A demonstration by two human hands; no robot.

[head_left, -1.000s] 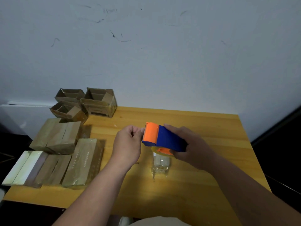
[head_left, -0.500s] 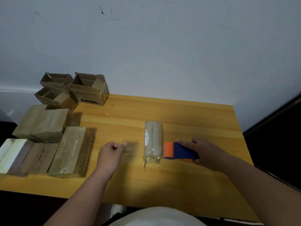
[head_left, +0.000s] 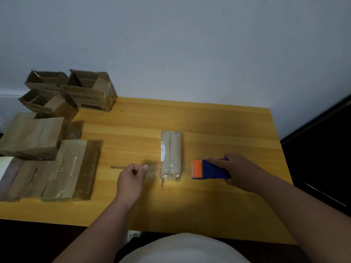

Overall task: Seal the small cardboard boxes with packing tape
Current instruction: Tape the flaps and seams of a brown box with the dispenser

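A small, narrow cardboard box (head_left: 170, 154) wrapped in clear tape lies on the wooden table (head_left: 218, 122), its long side pointing away from me. Just to its right, my right hand (head_left: 237, 171) grips the blue and orange tape dispenser (head_left: 208, 170), which rests on the table. On the box's left, my left hand (head_left: 133, 177) hovers with fingers curled and thumb against forefinger. It seems to pinch a thin, faint strip of tape (head_left: 116, 167) that sticks out to its left.
Flat taped boxes (head_left: 70, 169) lie in rows along the table's left edge, with a stacked pair (head_left: 32, 137) behind them. Three open boxes (head_left: 89, 92) stand at the far left corner by the wall. The table's right edge drops to a dark floor.
The dispenser came down from above the box to the table on its right. My left hand pulled away to the left. The view tilted down slightly.
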